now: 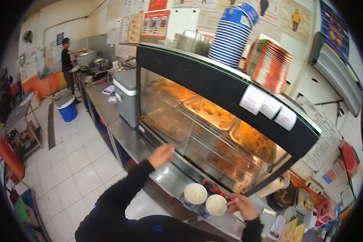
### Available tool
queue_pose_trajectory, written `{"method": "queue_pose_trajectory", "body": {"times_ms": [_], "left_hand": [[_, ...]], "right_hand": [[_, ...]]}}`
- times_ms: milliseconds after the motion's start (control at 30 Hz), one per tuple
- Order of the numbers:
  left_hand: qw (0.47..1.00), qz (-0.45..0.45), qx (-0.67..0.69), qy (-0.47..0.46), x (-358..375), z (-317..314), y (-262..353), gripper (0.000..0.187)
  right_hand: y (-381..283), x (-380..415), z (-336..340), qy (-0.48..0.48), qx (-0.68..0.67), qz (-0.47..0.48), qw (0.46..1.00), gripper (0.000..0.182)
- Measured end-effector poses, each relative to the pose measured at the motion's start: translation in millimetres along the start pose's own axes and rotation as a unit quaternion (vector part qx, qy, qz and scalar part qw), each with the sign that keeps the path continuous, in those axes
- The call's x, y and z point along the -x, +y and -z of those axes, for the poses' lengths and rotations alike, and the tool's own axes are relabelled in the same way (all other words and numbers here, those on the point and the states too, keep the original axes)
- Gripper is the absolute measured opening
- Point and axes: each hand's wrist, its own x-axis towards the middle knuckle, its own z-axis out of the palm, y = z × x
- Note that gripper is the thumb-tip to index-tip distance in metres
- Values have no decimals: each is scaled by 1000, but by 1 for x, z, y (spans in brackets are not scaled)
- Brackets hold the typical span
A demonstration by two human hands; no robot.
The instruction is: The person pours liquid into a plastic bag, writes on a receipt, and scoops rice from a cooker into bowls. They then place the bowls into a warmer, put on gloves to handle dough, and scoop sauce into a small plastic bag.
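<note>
Stainless steel runs the length of the counter [109,109], and on its near end, right in front of the heated display case [213,121], stand two white bowls filled with what looks like rice. The right hand [243,205] rests against the rim of the nearer-right bowl [216,204], fingers curled at its edge; whether it truly clasps the bowl or only touches it I cannot tell from here. The second bowl [195,194] sits just beside the first, touching or nearly so, to its left. The left hand [162,155], in a dark sleeve, is raised at the lower edge of the case's glass, loosely closed, with nothing visible in it. Inside the case, trays of fried chicken [213,113] glow orange under the lamps. On top of the case leans a tall stack of blue-and-white cups [232,34], with a fan of red-and-green boxes [270,64] next to it. Further along the counter sits a grey cooler box [127,94]. Across the tiled floor stands a blue bucket [67,109], and at the far wall another person [67,60] in black works at a counter.
</note>
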Motion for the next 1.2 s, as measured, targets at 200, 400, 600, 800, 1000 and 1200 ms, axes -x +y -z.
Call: {"method": "queue_pose_trajectory", "body": {"times_ms": [200,400,600,800,1000,1200], "left_hand": [[925,-340,-124,114,-140,102,220,25],[852,-354,-360,138,-364,214,305,42],[772,-257,-575,-79,-504,217,346,54],[593,-181,-742,-255,-585,216,316,58],[626,-426,-648,-78,-565,249,352,39],[747,-581,-278,-164,-326,270,403,33]], "right_hand": [[-144,-29,-31,-63,39,110,991,45],[-205,-58,-92,-80,216,151,961,48],[-220,-85,-154,48,146,148,977,61],[-219,-86,-204,165,106,161,967,60],[-226,-90,-229,223,91,157,958,57],[-190,-157,-234,202,59,269,940,50]]}}
